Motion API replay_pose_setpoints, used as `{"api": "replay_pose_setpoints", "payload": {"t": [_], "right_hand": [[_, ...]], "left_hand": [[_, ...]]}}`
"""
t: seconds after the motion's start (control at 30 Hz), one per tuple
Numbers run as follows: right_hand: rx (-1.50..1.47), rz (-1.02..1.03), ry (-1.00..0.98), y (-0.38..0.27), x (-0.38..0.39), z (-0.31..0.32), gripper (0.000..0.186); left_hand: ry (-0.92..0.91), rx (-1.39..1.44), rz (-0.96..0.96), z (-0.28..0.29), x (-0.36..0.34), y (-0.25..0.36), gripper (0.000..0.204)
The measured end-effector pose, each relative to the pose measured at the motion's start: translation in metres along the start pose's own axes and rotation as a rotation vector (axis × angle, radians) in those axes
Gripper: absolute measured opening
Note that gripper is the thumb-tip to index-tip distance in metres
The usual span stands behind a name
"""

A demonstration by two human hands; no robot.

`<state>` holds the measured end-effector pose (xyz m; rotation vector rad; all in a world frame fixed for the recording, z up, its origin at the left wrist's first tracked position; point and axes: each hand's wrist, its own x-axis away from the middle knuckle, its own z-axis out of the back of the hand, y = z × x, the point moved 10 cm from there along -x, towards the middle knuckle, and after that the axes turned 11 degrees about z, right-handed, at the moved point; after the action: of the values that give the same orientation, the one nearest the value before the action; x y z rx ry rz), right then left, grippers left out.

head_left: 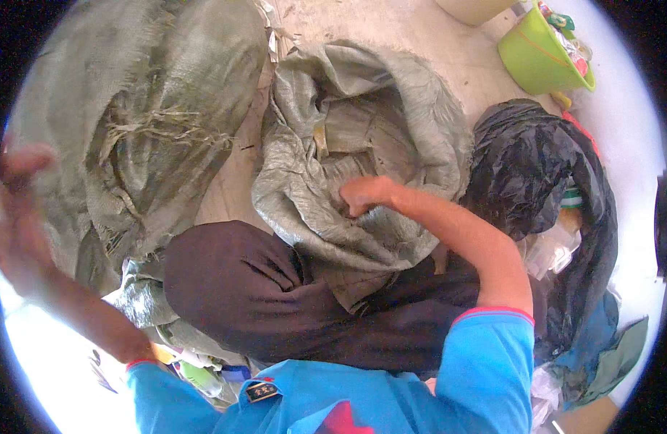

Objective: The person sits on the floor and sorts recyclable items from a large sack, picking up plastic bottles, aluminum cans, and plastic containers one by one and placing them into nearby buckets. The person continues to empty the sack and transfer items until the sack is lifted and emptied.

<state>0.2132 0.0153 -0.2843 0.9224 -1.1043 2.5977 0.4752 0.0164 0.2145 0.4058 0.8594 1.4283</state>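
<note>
A grey-green woven sack [435,123] stands in front of me with its mouth wide and its rim rolled outward. My right hand [365,195] is over its near inner side, fingers curled closed; what they hold, if anything, is hidden. Inside the sack, some flat brownish pieces [362,134] show, too unclear to name. Far out to the left, my left hand [23,202] is raised beside a big, bulging woven sack [181,65] and smeared by motion. I cannot make out its fingers or anything in them.
To the right, a black plastic bag [525,155] gapes over clear plastic containers [554,249]. A lime-green bucket [539,54] filled with mixed items stands at the far right. My dark-trousered legs [239,289] lie close to the sack. Several loose items [203,376] lie at the lower left.
</note>
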Motion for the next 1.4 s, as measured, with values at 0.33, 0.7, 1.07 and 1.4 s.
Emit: {"api": "replay_pose_setpoints", "payload": {"t": [0.33,0.7,1.07,1.4], "right_hand": [[0.249,0.069,-0.052,-0.05,-0.011,-0.064,0.027],[-0.174,-0.293,-0.031,0.065,0.055,-0.031,0.037],[0.497,-0.259,-0.072,0.078,0.095,-0.042,0.013],[0.082,-0.294,0.0,0.085,0.1,-0.022,0.038]], "left_hand": [[-0.969,0.287,0.062,-0.446,0.103,-0.124,0.03],[-1.319,0.133,-0.105,-0.382,0.188,-0.162,0.042],[-1.124,-0.019,0.256,-0.462,0.218,-0.208,0.064],[-1.013,-0.075,0.362,-0.489,0.223,-0.223,0.085]]}}
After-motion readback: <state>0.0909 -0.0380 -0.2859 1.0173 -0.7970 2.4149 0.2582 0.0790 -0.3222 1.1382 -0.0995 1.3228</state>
